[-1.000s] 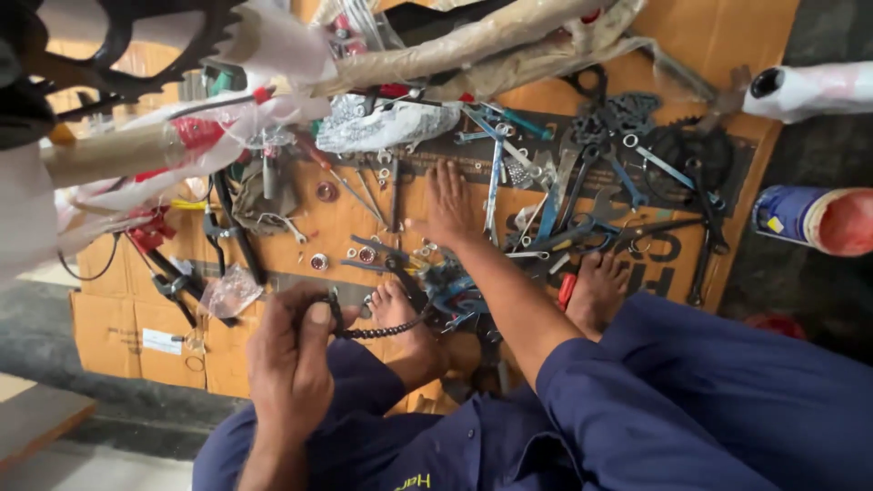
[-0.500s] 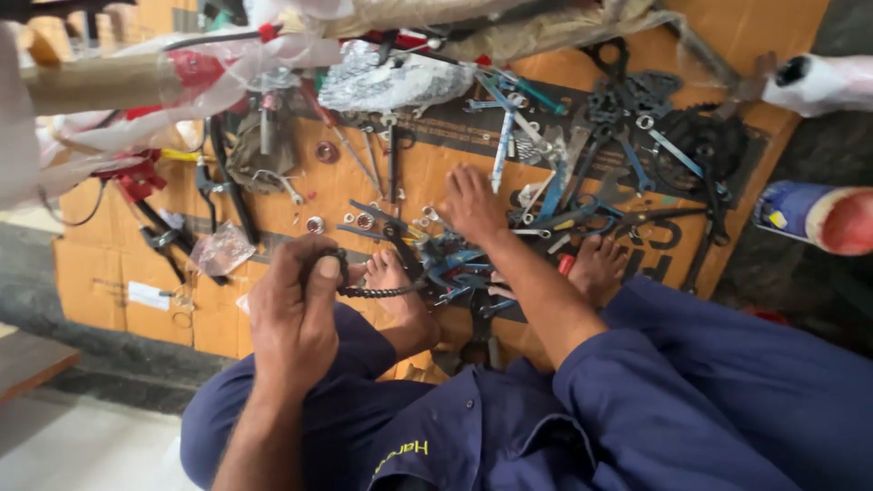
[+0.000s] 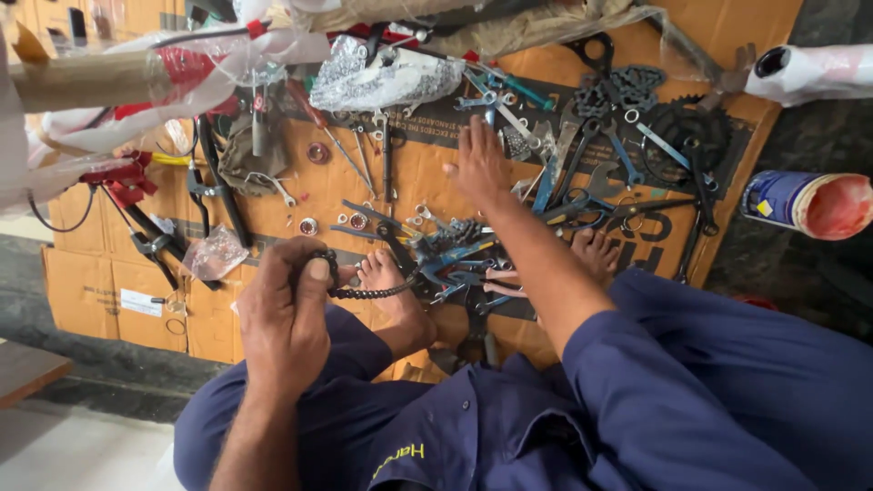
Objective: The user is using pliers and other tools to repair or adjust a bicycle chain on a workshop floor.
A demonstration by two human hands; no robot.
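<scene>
My left hand (image 3: 286,314) is shut on a short black bicycle chain (image 3: 368,293), held just above my bare left foot (image 3: 393,284). My right hand (image 3: 479,162) reaches out flat over the cardboard (image 3: 427,177), fingers spread, its fingertips touching a cluster of blue and steel spanners (image 3: 509,127). Nothing is gripped in it. My other bare foot (image 3: 596,250) rests beside more spanners. Blue trousers and a blue shirt fill the lower part of the view.
Spanners, pliers, nuts and washers (image 3: 350,221) lie scattered on the cardboard. A black chainring (image 3: 677,127) lies at the right, a blue can with a pink top (image 3: 800,202) beyond it. Wrapped bicycle tubes (image 3: 109,77) cross the top left.
My right hand has slid farther out over the cardboard, from the middle tools to the spanners near the far side. My left hand still holds the chain.
</scene>
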